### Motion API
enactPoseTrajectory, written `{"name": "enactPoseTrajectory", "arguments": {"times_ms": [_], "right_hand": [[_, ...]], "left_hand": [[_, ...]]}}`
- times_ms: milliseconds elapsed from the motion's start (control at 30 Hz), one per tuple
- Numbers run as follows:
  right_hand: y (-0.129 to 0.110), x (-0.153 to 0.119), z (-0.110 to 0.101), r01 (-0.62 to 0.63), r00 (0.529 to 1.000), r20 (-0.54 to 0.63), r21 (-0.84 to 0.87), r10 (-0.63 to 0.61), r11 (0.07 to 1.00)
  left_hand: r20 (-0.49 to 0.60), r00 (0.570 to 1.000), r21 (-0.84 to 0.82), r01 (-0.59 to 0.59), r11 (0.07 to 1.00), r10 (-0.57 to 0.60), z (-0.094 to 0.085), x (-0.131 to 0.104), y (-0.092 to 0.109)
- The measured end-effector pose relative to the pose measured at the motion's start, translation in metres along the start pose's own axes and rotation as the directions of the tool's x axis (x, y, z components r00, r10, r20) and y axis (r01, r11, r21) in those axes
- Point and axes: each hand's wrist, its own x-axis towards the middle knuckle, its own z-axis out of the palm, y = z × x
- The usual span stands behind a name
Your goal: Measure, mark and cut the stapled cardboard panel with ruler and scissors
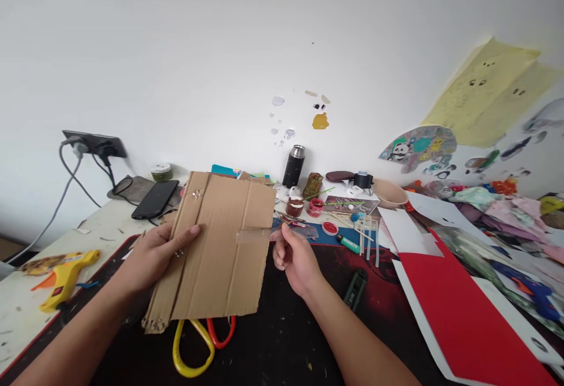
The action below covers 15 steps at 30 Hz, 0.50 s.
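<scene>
"Forearms are nearest to the camera, then one yellow loop handle and one red loop handle on the black mat. Scissors, prob., but blades are hidden. How are the hands?"

"L hand grips the corrugated cardboard at its folded side: thumb lies on the face, fingers go behind, so their placing I cannot tell. R hand pinches a clear plastic strip btwn thumb and fingers."

"And where is the cardboard exactly?"

"Held up btwn both hands, above the mat, hiding part of the loops. The strip overlaps its R edge, & its other end goes past the hand. Tape or ruler, touching or not: I cannot tell."

"Any tips?"

"I'd say: grip firmly w/ L thumb but w/o crushing the flutes, bc such board dents easily. Lay the strip flat, square to the edge. Pls also mind the green cutter beside R forearm."
</scene>
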Motion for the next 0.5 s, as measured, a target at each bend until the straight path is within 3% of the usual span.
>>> {"name": "enactPoseTrajectory", "arguments": {"times_ms": [133,300,500], "right_hand": [[-0.001,0.000,0.001,0.059,0.996,-0.069,-0.043,-0.062,0.997],[-0.004,0.000,0.002,0.120,0.980,-0.144,-0.126,-0.138,0.985],[-0.001,-0.002,0.003,0.166,0.963,-0.183,-0.181,-0.199,0.969]], "left_hand": [[0.039,0.999,-0.120,0.040,0.992,-0.036,0.011,-0.015,0.003],[0.032,0.996,-0.154,0.088,0.984,-0.084,0.017,-0.031,0.008],[0.136,0.985,-0.068,0.117,0.991,-0.107,0.004,-0.019,-0.006]]}}
